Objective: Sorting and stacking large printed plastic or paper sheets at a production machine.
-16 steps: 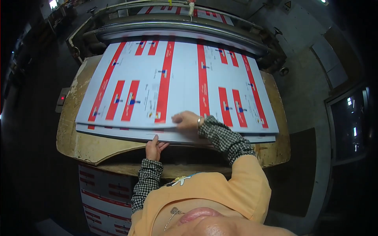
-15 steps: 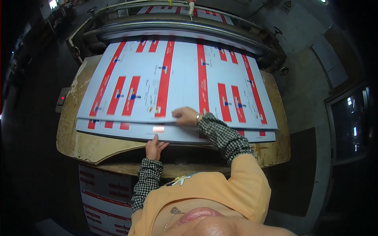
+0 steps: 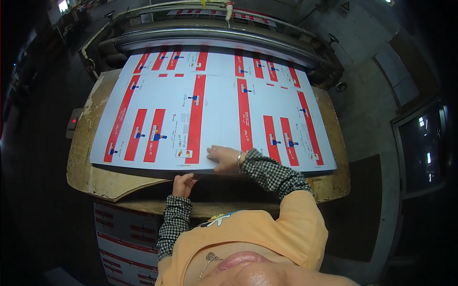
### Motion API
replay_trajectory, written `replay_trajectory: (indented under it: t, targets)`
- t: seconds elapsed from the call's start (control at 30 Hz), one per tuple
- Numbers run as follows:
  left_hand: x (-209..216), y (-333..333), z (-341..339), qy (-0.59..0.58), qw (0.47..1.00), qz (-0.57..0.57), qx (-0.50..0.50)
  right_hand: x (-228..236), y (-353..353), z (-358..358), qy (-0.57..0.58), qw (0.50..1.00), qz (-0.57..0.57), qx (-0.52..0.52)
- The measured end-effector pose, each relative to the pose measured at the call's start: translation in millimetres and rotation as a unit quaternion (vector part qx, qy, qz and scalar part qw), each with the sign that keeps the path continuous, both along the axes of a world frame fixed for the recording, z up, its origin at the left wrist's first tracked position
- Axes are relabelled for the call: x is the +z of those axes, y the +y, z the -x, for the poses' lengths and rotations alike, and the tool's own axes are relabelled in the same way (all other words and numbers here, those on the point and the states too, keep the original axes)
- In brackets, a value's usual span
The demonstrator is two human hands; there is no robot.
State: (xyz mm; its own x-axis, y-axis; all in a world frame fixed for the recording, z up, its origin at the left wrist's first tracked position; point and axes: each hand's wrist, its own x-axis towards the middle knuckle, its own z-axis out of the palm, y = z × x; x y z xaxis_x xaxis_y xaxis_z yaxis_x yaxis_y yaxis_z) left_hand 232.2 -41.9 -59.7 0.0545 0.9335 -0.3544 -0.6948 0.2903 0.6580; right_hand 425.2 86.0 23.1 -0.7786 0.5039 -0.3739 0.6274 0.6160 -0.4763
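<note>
A large white printed sheet (image 3: 219,109) with red stripes and small blue figures lies on the worn wooden table in front of a metal roller. My right hand (image 3: 225,158) rests on its top near the front edge, fingers reaching left and thumb apart, with nothing lifted in it. Just below that edge, to the left, my left hand (image 3: 183,185) has its fingers bent against the edge, their tips partly hidden. No grip over the sheet's top shows there. Whether other sheets lie underneath is hidden.
The long metal roller (image 3: 219,34) of a machine spans the far side. The wooden table (image 3: 93,183) has a curved cut-out at the front. A small control box (image 3: 73,123) with a red light sits at the left. Below the table are more printed sheets (image 3: 126,252).
The upper sheet's front edge has come toward me and now covers the lower sheet's edge. My right hand has moved nearer and lies flatter. My left thumb has left the sheet's top.
</note>
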Motion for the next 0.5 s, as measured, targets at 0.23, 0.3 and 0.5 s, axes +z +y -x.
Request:
replay_trajectory:
  t: [0.23,0.3,0.5]
  targets:
    - [14.4,1.4,-7.9,0.002,0.994,0.077,0.078,55.0,-2.5,-1.0,0.191,0.979,0.027,-0.071]
    - [18.8,3.6,-9.4,0.016,0.993,0.089,0.079,35.1,-7.8,-0.9,0.193,0.978,0.03,-0.078]
    - [13.1,2.2,-5.3,0.026,0.995,0.062,0.074,-1.4,-10.1,5.7,0.143,0.984,0.078,-0.073]
